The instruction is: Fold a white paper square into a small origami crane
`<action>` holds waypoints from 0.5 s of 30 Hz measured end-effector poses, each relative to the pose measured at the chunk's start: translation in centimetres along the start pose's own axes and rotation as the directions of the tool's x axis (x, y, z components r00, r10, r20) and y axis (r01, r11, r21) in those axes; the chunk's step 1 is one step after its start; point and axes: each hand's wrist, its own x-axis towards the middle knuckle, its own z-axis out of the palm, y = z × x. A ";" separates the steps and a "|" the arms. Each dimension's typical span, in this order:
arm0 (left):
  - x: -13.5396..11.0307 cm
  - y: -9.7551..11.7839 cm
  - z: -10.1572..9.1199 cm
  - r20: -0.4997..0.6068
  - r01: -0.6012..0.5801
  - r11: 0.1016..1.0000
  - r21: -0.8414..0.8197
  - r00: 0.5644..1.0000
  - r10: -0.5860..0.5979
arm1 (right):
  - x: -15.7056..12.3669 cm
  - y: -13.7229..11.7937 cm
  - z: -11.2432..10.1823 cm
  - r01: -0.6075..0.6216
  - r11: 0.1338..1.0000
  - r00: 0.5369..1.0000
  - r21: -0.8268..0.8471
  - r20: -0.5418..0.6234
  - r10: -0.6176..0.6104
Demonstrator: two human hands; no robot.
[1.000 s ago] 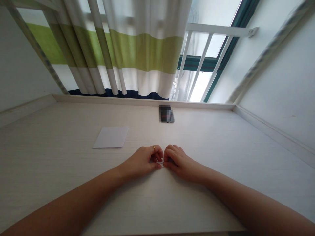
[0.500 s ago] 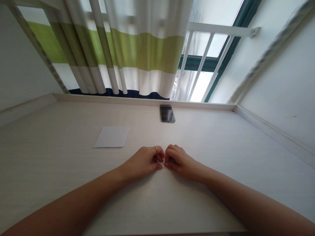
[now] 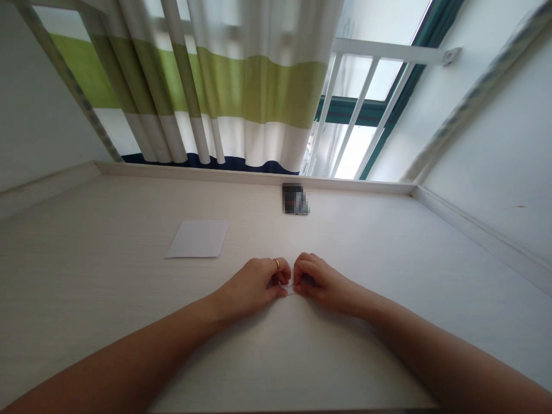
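Note:
Close together on the pale tabletop, both hands are closed around a small piece of folded white paper, most of it hidden by the fingers. My left hand, with a gold ring on one finger, pinches its left side. The thumb and curled fingers of my right hand grip the right side. Only a narrow strip of the paper shows in the gap between the thumbs.
A flat white sheet of paper lies to the left, beyond my left hand. A dark, pixelated object sits near the table's raised back edge. Behind are a striped curtain and a white railing.
My right hand has shifted slightly right, away from my left hand, and the gap between them is a little wider. The camera view has moved slightly too.

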 end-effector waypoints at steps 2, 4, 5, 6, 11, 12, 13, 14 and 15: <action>0.0 0.0 0.0 -0.007 -0.007 1.000 0.015 1.000 0.007 | 0.0 -0.1 0.0 -0.006 1.000 1.000 0.004 -0.003 0.006; 0.0 0.1 0.0 -0.018 -0.013 0.999 0.033 1.000 0.014 | 0.0 -0.2 0.0 -0.010 1.000 1.000 0.006 -0.007 0.010; 0.0 0.1 0.1 -0.022 -0.013 0.999 0.038 1.000 0.014 | 0.0 -0.2 -0.1 -0.012 1.000 1.000 0.005 -0.007 0.012; -0.1 0.1 0.1 -0.024 -0.011 0.999 0.038 1.000 0.012 | 0.0 -0.2 -0.1 -0.013 1.000 1.000 0.003 -0.007 0.013; -0.1 0.2 0.0 -0.030 -0.001 1.000 0.019 1.000 0.002 | 0.0 -0.2 0.0 -0.011 1.000 1.000 -0.003 -0.010 0.011; -0.1 0.2 0.0 -0.032 0.000 1.000 0.009 1.000 0.000 | 0.0 -0.1 0.1 -0.010 1.000 1.000 -0.006 -0.011 0.010; -0.1 0.2 0.0 -0.029 0.003 1.000 -0.006 1.000 -0.003 | 0.0 -0.1 0.1 -0.011 1.000 1.000 -0.011 -0.013 0.011; 0.0 0.2 -0.1 -0.022 0.010 1.000 -0.029 1.000 -0.010 | 0.0 -0.1 0.1 -0.012 1.000 1.000 -0.017 -0.013 0.012; 0.0 0.2 -0.1 -0.013 0.019 0.998 -0.055 1.000 -0.019 | 0.0 -0.1 0.2 -0.013 1.000 1.000 -0.024 -0.013 0.013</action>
